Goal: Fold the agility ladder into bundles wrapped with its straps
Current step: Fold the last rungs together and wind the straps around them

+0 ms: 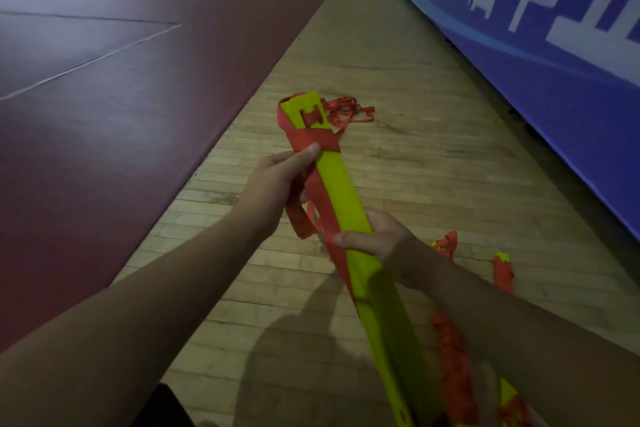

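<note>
— Above a gym's wooden floor (398, 87), where was the agility ladder (341, 204)?
— Raised as a bundle of yellow rungs (360, 274): the right hand (381, 236) gripped its middle, the left hand (277, 180) pinched the red strap (313, 139) crossing its far end.
— How would it handle?
— Rungs looked stiff and light, webbing limp and likely slippery; best held at the rungs, strap kept taut.
</note>
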A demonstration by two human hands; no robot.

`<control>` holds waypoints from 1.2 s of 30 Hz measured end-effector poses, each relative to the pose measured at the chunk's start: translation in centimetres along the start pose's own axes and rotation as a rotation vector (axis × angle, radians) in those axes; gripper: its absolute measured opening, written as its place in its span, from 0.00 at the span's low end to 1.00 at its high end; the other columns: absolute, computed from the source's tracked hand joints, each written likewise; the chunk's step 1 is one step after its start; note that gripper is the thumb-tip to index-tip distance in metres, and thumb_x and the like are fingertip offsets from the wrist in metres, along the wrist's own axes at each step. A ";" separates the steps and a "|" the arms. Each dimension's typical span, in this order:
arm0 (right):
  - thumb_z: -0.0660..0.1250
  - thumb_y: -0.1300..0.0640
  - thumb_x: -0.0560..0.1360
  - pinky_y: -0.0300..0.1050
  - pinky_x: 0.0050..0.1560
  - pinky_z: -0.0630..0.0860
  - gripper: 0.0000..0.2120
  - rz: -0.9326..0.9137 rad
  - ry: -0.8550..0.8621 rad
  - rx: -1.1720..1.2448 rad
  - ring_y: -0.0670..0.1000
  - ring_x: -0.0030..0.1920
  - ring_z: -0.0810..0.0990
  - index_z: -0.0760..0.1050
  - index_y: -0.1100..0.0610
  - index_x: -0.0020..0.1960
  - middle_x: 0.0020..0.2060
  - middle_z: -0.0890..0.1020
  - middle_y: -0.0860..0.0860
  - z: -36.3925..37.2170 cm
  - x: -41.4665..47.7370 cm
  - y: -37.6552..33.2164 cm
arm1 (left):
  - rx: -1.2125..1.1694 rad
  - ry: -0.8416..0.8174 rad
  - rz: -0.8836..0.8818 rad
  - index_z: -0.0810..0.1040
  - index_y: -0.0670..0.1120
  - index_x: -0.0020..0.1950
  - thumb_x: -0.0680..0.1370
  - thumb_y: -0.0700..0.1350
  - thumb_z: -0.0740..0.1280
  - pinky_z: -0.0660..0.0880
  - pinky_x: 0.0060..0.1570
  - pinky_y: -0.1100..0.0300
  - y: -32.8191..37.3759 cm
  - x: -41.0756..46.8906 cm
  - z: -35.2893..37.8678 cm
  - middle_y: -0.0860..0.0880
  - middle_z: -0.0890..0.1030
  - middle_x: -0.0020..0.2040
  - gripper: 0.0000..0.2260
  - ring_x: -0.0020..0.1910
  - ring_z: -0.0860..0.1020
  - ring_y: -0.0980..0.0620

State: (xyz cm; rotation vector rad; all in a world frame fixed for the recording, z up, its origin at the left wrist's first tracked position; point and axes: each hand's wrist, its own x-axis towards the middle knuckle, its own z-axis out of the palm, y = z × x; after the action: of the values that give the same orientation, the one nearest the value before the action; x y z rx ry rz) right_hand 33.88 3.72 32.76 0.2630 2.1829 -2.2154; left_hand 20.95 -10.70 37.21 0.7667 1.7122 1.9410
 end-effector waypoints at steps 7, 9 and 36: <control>0.73 0.60 0.75 0.47 0.35 0.79 0.19 0.016 0.118 -0.063 0.54 0.34 0.81 0.73 0.62 0.63 0.41 0.81 0.58 0.4 0.5 -0.2 | 0.302 -0.018 -0.121 0.81 0.37 0.41 0.78 0.61 0.65 0.75 0.34 0.53 0.5 0.8 -1.3 0.42 0.83 0.34 0.26 0.29 0.77 0.45; 0.72 0.57 0.77 0.42 0.33 0.76 0.17 0.027 0.233 -0.269 0.50 0.34 0.79 0.70 0.59 0.62 0.40 0.80 0.53 0.6 0.4 -0.2 | 0.433 0.011 -0.200 0.83 0.37 0.47 0.77 0.64 0.66 0.76 0.36 0.49 0.1 0.6 -1.2 0.43 0.86 0.38 0.28 0.30 0.79 0.45; 0.70 0.53 0.77 0.43 0.32 0.72 0.09 -0.023 0.259 -0.469 0.44 0.29 0.75 0.69 0.47 0.47 0.35 0.77 0.48 -0.2 0.7 -0.2 | 0.413 -0.062 -0.219 0.84 0.39 0.52 0.76 0.63 0.67 0.80 0.47 0.47 -0.2 0.4 -1.2 0.40 0.86 0.43 0.26 0.42 0.84 0.39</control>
State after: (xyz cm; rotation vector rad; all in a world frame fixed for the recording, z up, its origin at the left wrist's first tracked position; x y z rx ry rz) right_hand 33.23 3.98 32.82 0.5325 2.7632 -1.6817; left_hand 19.84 -11.33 36.98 0.7309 2.0914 1.4232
